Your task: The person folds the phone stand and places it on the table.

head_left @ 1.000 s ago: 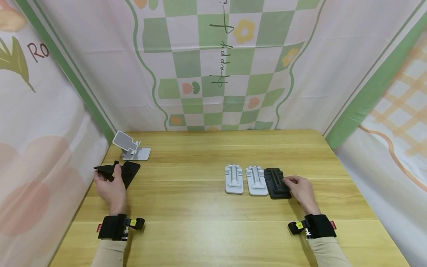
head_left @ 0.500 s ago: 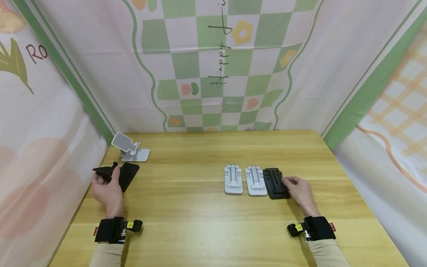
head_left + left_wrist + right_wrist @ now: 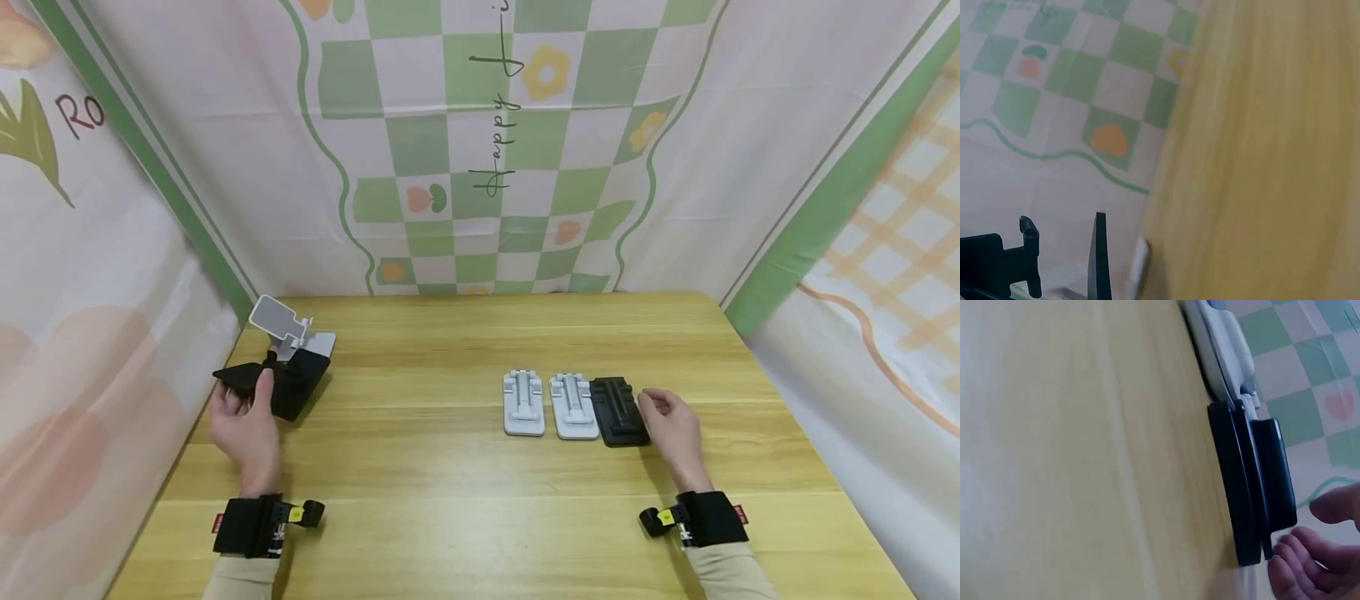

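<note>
An unfolded black phone stand (image 3: 298, 385) is gripped by my left hand (image 3: 247, 433), thumb on the near side, and it overlaps the front of a white unfolded phone stand (image 3: 279, 317). In the left wrist view, part of the black stand shows at the bottom left; the hand is out of that picture. A folded black phone stand (image 3: 618, 412) lies flat at the right. Beside its right edge rests my right hand (image 3: 675, 433). In the right wrist view, the thumb (image 3: 1337, 505) is apart from the curled fingers, whose tips are right at the stand's end.
Two folded white phone stands, a left one (image 3: 523, 404) and a right one (image 3: 575, 407), lie in a row left of the folded black one. The wooden table (image 3: 420, 500) meets a patterned cloth (image 3: 480, 242) at the back and sides.
My left hand has raised and tilted the unfolded black stand, bringing it toward the white unfolded one. My right fingertips have come slightly away from the folded black stand.
</note>
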Tool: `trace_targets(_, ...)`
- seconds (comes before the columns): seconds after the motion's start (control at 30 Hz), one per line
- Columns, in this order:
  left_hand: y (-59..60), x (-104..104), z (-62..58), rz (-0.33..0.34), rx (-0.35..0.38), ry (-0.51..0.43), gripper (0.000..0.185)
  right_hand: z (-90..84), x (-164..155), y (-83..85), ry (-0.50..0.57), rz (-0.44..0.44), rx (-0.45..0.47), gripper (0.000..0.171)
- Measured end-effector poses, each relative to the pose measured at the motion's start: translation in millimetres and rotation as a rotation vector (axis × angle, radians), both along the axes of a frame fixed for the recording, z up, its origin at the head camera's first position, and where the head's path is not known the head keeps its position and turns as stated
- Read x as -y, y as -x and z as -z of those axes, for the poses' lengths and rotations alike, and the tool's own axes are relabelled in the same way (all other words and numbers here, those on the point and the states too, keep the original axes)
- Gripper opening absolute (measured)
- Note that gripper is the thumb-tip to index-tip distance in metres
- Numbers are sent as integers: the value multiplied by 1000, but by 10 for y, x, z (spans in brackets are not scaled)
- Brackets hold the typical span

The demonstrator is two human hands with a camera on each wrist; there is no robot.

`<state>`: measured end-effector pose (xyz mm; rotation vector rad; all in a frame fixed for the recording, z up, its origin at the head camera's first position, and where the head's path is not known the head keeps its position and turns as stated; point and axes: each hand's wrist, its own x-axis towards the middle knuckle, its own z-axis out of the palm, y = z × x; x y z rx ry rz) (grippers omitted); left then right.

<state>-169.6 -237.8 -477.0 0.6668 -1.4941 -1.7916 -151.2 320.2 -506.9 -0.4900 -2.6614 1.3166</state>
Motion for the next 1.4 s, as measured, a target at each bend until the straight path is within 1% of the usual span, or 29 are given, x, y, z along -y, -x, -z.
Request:
trace_targets(0.07, -32, -69, -62, 20, -57, 8, 65, -4, 62, 10, -38, 38, -95, 43)
trace_targets(0.17, -76, -176, -161, 57, -116, 32, 61, -13, 168, 27, -65, 65, -221, 36)
trace_targets(0.23, -102, -244, -219, 75, -135, 52, 59, -17, 236, 39, -68, 65, -291, 33)
trace_targets(0.3, -120, -303, -263, 89, -143, 76, 57, -20, 299, 47, -57, 47, -339, 32)
trace_targets(0.4, -138, -385, -300, 119, -136, 107, 57, -24, 378, 59, -40, 18, -377, 31)
trace_targets(0.53, -159, -484, -304, 162, -104, 141, 60, -32, 466, 73, -25, -2, -391, 30)
trace_targets(0.63, -181, -568, -282, 183, -90, 164, 60, -39, 532, 84, -20, -11, -400, 29)
trace_targets(0.77, -218, -696, -237, 245, -105, 170, 59, -39, 624, 96, 0, -29, -396, 29)
trace_targets(0.9, -255, -805, -203, 311, -110, 194, 59, -33, 710, 103, 32, -67, -371, 30)
trace_targets(1.03, -273, -881, -199, 347, -94, 219, 57, -44, 767, 114, 57, -119, -350, 32)
trace_targets(1.2, -298, -938, -205, 389, -88, 216, 57, -81, 811, 142, 81, -161, -340, 33)
trace_targets(1.4, -332, -1007, -205, 453, -81, 233, 58, -104, 898, 164, 86, -213, -278, 37)
